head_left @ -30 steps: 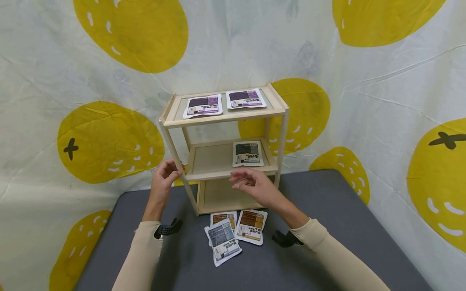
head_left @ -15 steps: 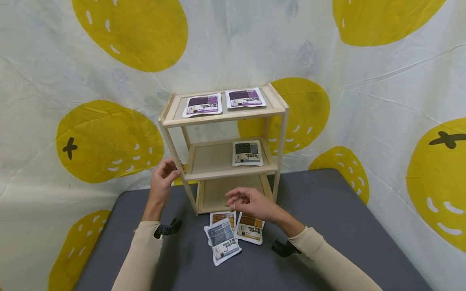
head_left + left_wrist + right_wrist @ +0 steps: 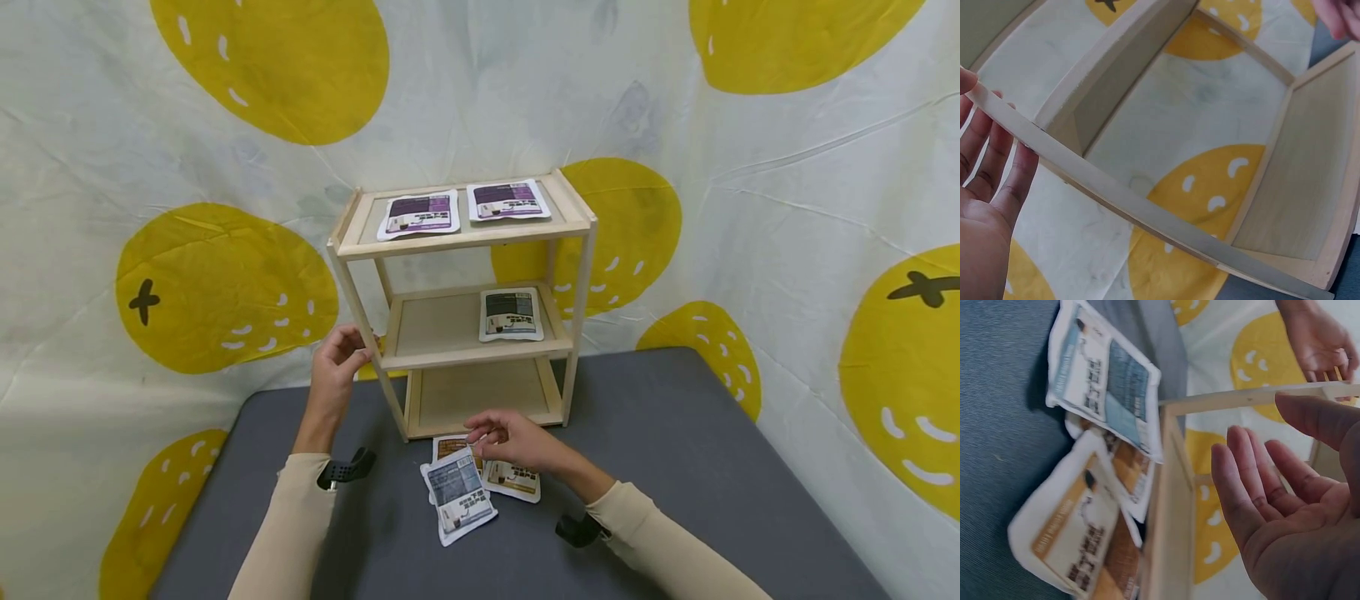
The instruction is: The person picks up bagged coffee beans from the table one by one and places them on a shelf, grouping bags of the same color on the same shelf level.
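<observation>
Your left hand pinching a slim pale wooden post, your right hand free, fingers bent, apparently above a flat white-and-brown pouch

The shelf rack looks like smooth matt wood, the packets smooth plastic, the tabletop matt cloth.
</observation>
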`<state>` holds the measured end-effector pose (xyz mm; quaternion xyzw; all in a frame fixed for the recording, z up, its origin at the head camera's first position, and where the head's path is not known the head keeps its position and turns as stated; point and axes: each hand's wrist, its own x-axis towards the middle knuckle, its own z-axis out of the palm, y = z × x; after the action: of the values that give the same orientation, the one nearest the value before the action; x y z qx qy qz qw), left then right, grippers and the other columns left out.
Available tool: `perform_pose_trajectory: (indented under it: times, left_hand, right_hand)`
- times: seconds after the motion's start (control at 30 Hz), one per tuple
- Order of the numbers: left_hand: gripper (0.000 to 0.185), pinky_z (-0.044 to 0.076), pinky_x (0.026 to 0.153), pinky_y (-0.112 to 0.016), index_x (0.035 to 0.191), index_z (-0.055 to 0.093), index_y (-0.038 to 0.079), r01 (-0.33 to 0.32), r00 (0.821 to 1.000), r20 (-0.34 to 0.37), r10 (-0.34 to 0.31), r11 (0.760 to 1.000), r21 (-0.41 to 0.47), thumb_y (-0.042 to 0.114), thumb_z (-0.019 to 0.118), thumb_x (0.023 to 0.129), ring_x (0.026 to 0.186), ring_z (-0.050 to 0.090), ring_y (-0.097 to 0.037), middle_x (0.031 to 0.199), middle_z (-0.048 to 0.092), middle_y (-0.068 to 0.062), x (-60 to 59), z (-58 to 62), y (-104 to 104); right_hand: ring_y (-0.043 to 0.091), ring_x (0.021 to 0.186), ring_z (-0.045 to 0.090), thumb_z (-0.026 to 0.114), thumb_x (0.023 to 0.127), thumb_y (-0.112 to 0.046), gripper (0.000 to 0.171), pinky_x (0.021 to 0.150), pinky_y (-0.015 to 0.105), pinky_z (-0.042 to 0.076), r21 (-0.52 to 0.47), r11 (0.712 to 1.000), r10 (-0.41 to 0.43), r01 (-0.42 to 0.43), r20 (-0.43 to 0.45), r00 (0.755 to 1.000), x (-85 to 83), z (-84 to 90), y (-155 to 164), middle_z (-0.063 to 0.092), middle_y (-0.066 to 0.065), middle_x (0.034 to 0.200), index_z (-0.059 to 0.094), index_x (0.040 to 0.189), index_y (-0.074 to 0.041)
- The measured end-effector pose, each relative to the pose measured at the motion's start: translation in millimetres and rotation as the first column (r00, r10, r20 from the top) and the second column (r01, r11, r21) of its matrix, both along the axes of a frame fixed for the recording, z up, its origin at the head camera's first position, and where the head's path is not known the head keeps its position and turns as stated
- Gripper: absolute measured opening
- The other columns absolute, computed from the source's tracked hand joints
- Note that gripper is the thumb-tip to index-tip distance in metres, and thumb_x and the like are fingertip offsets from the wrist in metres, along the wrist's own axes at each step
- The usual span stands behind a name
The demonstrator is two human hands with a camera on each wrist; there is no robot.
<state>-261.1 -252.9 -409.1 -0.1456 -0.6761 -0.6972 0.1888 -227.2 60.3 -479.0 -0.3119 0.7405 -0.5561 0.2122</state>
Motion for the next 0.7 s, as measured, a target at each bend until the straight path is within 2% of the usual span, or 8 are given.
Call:
perform_pose_trajectory:
  times: [0.13,0.27,0.43,0.53,0.7]
  left_hand:
    - [0.027,0.055,0.080,-0.025,0.120,0.056,-0.013,-0.002,1.000,0.000,0.002,1.000,0.005,-0.006,0.060,0.095,0.092,0.064,-0.018,0.099,0.069,0.000,-0.4,0.1,0.1]
    - [0.026,0.055,0.080,-0.025,0.119,0.057,-0.011,0.001,1.000,-0.003,-0.001,1.000,0.011,-0.006,0.060,0.094,0.092,0.064,-0.019,0.099,0.069,-0.002,-0.3,0.7,0.7]
    - [0.024,0.054,0.078,-0.025,0.117,0.058,-0.010,-0.005,1.000,-0.008,0.005,1.000,0.019,-0.007,0.060,0.094,0.090,0.063,-0.018,0.099,0.067,-0.008,-0.4,0.7,1.2]
    - [0.023,0.055,0.078,-0.025,0.117,0.057,-0.010,0.001,1.000,-0.006,-0.001,1.000,0.022,-0.007,0.061,0.094,0.091,0.063,-0.018,0.098,0.068,-0.006,0.0,0.6,1.2]
    - [0.024,0.055,0.079,-0.025,0.118,0.056,-0.012,0.006,1.000,-0.005,-0.005,1.000,0.019,-0.007,0.060,0.094,0.091,0.063,-0.018,0.098,0.069,-0.001,-0.2,0.1,0.8]
  right_hand:
    - [0.030,0.107,0.066,0.066,0.097,-0.004,0.047,0.083,0.028,0.056,0.015,0.999,-0.030,0.030,0.015,0.999,2.9,-11.2,-3.6,0.061,0.029,0.125,0.052,0.140,0.007]
    - [0.036,0.110,0.064,0.066,0.096,-0.002,0.049,0.081,0.029,0.056,0.053,0.997,-0.061,0.061,0.013,0.998,5.9,-23.4,-6.5,0.058,0.029,0.127,0.051,0.142,0.004]
    - [0.042,0.117,0.060,0.070,0.094,-0.004,0.056,0.085,0.037,0.055,0.101,0.992,-0.071,0.072,-0.013,0.997,8.9,-34.9,-10.8,0.055,0.027,0.131,0.049,0.146,0.000]
    - [0.042,0.119,0.059,0.073,0.092,-0.005,0.060,0.089,0.043,0.054,0.119,0.989,-0.081,0.084,-0.025,0.996,10.9,-40.0,-13.1,0.054,0.027,0.134,0.048,0.147,0.000]
    - [0.042,0.118,0.059,0.075,0.090,-0.005,0.063,0.089,0.045,0.054,0.135,0.988,-0.073,0.079,-0.051,0.996,12.1,-46.7,-16.2,0.053,0.027,0.136,0.047,0.146,0.004]
